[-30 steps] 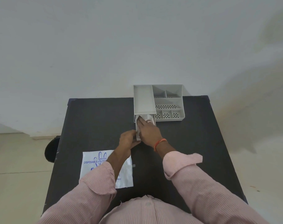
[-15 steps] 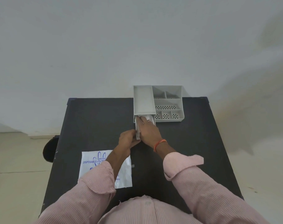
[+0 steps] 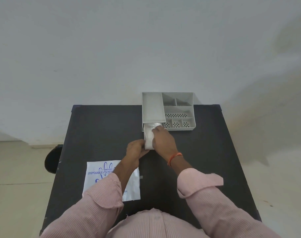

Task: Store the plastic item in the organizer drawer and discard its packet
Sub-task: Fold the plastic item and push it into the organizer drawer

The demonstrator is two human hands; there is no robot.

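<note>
Table: black, holds everything.
Organizer: grey, at 12 o'clock.
Packet: flat, at 8 o'clock.
Drawer: pulled out.
Plastic item: inside drawer.
Right hand: fingers flat, pressing plastic.
Left hand: curled on drawer front.

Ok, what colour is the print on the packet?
Blue on white: the packet shows a blue hand outline and lettering, in the head view.

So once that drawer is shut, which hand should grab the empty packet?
Probably the left hand. The packet lies on the table directly under the left forearm, while the right hand rests on the plastic in the drawer, further away.
</note>
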